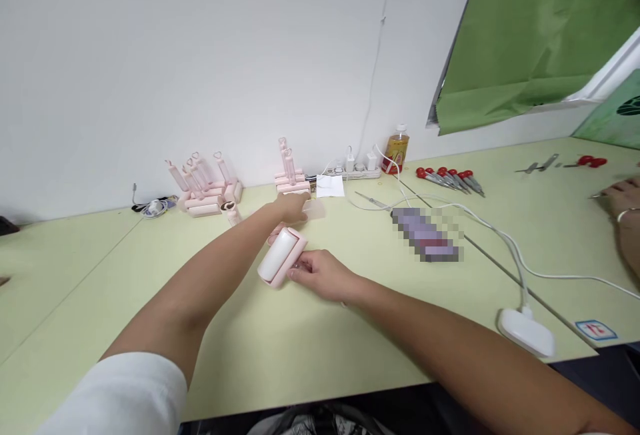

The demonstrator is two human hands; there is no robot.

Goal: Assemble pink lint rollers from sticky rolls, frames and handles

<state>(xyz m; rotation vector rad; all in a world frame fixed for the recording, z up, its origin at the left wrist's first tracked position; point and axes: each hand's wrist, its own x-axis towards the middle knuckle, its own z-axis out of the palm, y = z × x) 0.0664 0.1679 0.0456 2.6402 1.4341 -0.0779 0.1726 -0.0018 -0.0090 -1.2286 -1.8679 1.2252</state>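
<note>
The right hand [325,275] has a pink roller [279,256] with a white roll. Its grip is curled around the handle, which is mostly hidden by the fingers. The roller's head sticks out to the left of the grip and a bit farther away, and it is tilted. I cannot tell if it touches the table [260,362].

The right arm [425,328] comes in from the lower right and slants up to the left. The left arm [195,288], in a white sleeve [135,385], stretches far across the table, past the roller. The left hand [293,207] is at its end, next to a clear sheet [316,208] and just in front of the pink stack [291,178] by the wall. I cannot tell if its grip is holding anything.
</note>
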